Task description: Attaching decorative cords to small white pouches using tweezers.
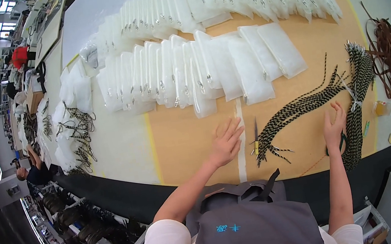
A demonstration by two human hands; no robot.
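Note:
My left hand (227,142) hovers over or rests on the brown work surface (191,143), fingers spread and nothing in them. To its right lies a pointed tool with a yellow handle (256,145). Beside that, a fanned bundle of black-and-tan braided cords (287,114) stretches up and to the right. My right hand (334,124) is between these cords and a thicker tied bundle of similar cords (357,89), its fingers slightly bent and apart, apparently holding nothing. Dark scissor handles (344,141) show partly behind my right wrist.
Rows of white translucent pouches (159,74) with metal clasps cover the table's far half. At right lie brown straps (389,58) and a small clear bag (387,108). More cords (80,131) are heaped at left. Another person (35,169) works far left.

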